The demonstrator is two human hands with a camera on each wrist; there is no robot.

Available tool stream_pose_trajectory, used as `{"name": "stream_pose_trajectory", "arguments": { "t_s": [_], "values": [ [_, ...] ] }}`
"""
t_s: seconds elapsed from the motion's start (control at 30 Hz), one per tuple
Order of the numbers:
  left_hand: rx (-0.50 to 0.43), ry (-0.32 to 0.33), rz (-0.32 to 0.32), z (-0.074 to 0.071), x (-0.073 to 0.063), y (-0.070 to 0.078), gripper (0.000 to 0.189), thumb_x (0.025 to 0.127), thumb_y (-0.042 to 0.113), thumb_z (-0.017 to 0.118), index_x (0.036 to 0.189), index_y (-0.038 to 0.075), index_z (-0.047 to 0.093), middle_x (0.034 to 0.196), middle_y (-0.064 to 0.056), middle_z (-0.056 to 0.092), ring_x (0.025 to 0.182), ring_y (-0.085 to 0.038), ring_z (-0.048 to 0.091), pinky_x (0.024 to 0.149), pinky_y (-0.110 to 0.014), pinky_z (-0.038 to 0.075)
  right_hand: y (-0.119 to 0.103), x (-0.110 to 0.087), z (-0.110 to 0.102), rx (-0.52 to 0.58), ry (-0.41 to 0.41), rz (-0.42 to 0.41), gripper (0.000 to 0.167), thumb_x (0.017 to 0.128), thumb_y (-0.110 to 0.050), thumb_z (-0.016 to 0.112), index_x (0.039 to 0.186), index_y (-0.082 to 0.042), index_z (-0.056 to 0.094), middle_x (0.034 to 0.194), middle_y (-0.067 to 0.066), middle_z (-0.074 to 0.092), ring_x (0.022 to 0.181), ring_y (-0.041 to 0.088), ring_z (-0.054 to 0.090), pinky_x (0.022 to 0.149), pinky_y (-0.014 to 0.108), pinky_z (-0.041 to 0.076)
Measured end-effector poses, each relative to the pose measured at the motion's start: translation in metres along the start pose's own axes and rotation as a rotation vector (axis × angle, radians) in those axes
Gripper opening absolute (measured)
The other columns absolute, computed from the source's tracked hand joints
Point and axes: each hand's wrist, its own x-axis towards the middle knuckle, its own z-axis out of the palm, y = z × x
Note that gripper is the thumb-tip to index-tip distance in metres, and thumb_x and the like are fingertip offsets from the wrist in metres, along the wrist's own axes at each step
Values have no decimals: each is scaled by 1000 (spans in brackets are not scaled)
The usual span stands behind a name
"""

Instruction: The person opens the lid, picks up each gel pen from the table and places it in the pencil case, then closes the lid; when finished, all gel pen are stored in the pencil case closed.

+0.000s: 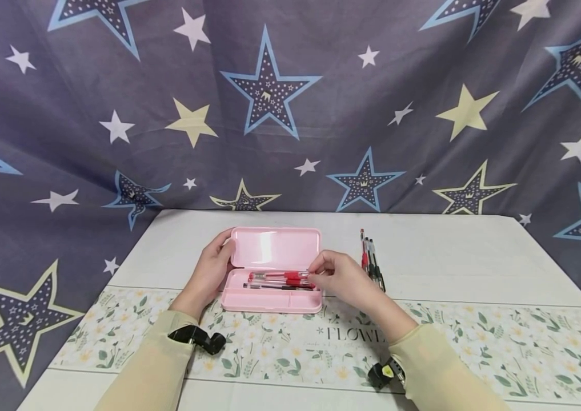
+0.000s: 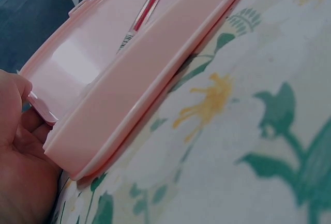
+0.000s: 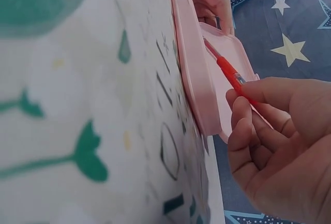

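Observation:
A pink pencil case [image 1: 256, 300] lies with its lid [image 1: 295, 246] raised at the back. My left hand [image 1: 213, 267] grips the case at its left side, thumb on the lid's edge and the other fingers partly hidden behind it. With thumb and fingertips, my right hand [image 1: 344, 278] pinches the end of a red pen [image 3: 230, 72] over the right side of the case. That pen slants down over the long compartment in the right wrist view. Another red pen and a dark pen [image 1: 269, 286] rest inside the compartment. A divider splits the front section.
Several red and black pens [image 1: 372, 264] lie in a bunch on the white table [image 1: 449, 257], right of the case and beyond my right hand. A floral printed strip [image 1: 280, 357] crosses the table in front. A star-patterned curtain [image 1: 321, 142] hangs behind the table.

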Motion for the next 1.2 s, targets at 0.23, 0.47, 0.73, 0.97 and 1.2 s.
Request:
{"name": "stream_pose_trajectory", "arguments": {
  "t_s": [0.23, 0.47, 0.73, 0.97, 1.2],
  "values": [
    [1, -1, 8, -1, 0, -1, 48, 122, 28, 40, 168, 17, 44, 146, -20, 61, 126, -25, 65, 99, -27, 58, -1, 0, -3, -53, 44, 9, 10, 102, -11, 81, 111, -11, 78, 104, 0, 76, 88, 20, 69, 78, 36, 55],
    [3, 1, -6, -1, -1, 0, 48, 122, 29, 39, 169, 18, 44, 147, -19, 60, 128, -26, 64, 100, -29, 57, 0, 1, -10, -58, 78, 38, 12, 101, -13, 82, 112, -13, 80, 106, -1, 77, 91, 20, 68, 77, 37, 55],
    [27, 14, -30, 0, -2, 3, 48, 122, 33, 40, 169, 23, 44, 149, -17, 60, 130, -27, 63, 103, -32, 56, 3, -2, -26, -87, 129, 48, 12, 101, -11, 82, 112, -9, 80, 107, 0, 77, 92, 20, 69, 79, 36, 56],
    [23, 13, -15, 0, 0, 3, 47, 122, 31, 41, 168, 21, 46, 145, -19, 61, 124, -27, 65, 98, -29, 58, 7, -12, -53, -93, 204, 46, 17, 101, -11, 82, 117, -6, 78, 107, 6, 78, 89, 21, 69, 74, 32, 55],
    [18, 9, -15, 0, -1, 2, 48, 122, 31, 41, 168, 20, 45, 146, -19, 61, 125, -26, 64, 97, -28, 58, 14, -26, -78, -102, 259, 46, 23, 103, -15, 81, 124, -7, 76, 112, 7, 77, 94, 21, 71, 78, 29, 55]
  ]
}}
